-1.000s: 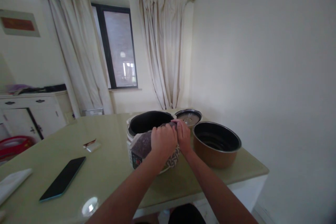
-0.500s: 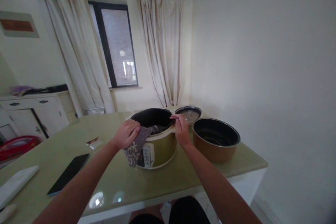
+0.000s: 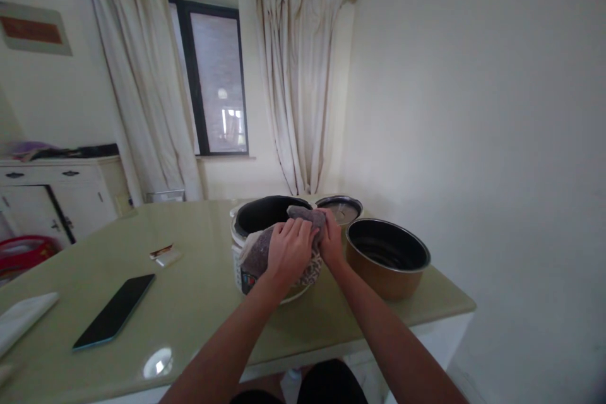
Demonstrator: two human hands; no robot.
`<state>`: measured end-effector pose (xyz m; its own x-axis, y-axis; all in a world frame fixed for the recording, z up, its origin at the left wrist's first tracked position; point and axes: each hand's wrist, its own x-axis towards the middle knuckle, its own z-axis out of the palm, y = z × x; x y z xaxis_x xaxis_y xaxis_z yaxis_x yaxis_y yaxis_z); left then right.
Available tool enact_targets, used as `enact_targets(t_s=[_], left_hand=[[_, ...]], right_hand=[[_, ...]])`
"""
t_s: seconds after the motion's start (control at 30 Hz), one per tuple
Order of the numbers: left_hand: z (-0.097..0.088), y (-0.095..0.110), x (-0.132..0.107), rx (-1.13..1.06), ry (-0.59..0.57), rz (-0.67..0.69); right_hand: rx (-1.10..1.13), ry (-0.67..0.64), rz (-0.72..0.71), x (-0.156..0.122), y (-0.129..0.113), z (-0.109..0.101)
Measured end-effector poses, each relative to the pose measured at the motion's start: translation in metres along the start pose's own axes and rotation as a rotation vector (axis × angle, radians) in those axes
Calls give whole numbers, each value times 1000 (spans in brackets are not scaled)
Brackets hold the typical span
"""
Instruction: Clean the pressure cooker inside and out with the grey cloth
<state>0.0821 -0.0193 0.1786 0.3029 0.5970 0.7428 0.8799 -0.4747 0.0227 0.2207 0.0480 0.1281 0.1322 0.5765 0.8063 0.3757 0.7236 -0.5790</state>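
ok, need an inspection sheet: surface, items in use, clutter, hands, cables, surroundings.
Surface: glossy green tabletop, bright reflection near the front edge.
Items in use: patterned cloth over the front rim of the cooker body; brown pot to its right, round metal piece behind the pot.
Clutter: dark phone, small packet, white object cut off at left.
Hands: left hand and right hand both gripping the cloth.
Cables: nothing seen.
Surroundings: curtains, window, white cabinet, red tub.
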Motion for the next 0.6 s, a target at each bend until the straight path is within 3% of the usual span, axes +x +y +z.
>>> enact_targets(t_s=[0.13, 0.23, 0.3, 0.33, 0.4, 0.47, 0.53, 0.6], left_hand=[[-22, -59, -35, -186, 317, 38], [-30, -102, -88, -218, 236, 167], [-21, -120, -130, -154, 180, 252], [-14, -125, -149, -135, 175, 320], [1, -126, -179, -103, 75, 301], [10, -117, -192, -88, 0, 272], [9, -104, -187, -83, 9, 251], [-4, -92, -165, -90, 114, 194]], right_hand=[[9, 24, -11, -1, 3, 4], [30, 37, -7, -1, 1, 8], [32, 60, -23, 0, -1, 10], [27, 69, -30, 0, -2, 10], [11, 72, -39, 0, -3, 10], [4, 61, -44, 0, -2, 9], [2, 56, -49, 0, -2, 8], [1, 55, -50, -1, -2, 8]])
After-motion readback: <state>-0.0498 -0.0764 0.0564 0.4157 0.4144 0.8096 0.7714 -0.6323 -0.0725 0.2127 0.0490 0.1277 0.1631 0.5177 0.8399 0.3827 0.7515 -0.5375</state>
